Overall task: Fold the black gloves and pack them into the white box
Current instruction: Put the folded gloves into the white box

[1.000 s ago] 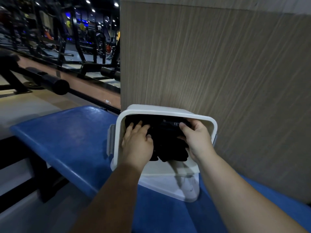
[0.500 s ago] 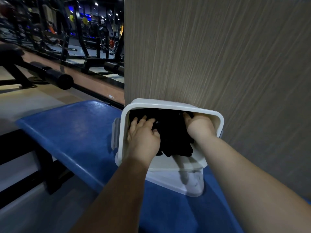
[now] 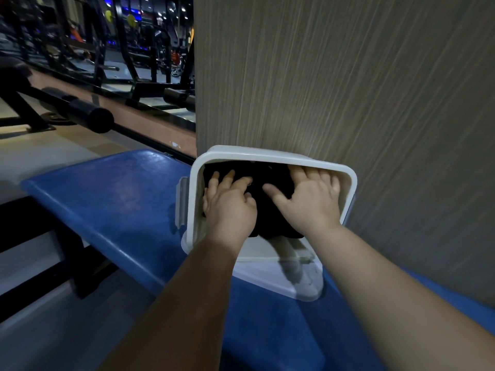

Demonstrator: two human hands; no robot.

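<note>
While left hand (image 3: 230, 207) and right hand (image 3: 312, 202) press black gloves (image 3: 270, 212) into the white box (image 3: 267, 154), fingers spread flat, next probably means lifting clear

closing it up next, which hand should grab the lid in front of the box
Right, probably. The lid lies on the blue bench just below the wrist of the right hand; the left hand is farther from its free corner. Both press the black gloves in the white box.

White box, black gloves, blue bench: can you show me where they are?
white box (image 3: 267, 155): head view, its far rim.
black gloves (image 3: 267, 219): head view, the dark fabric inside the box.
blue bench (image 3: 107, 199): head view, its padded top.
</note>
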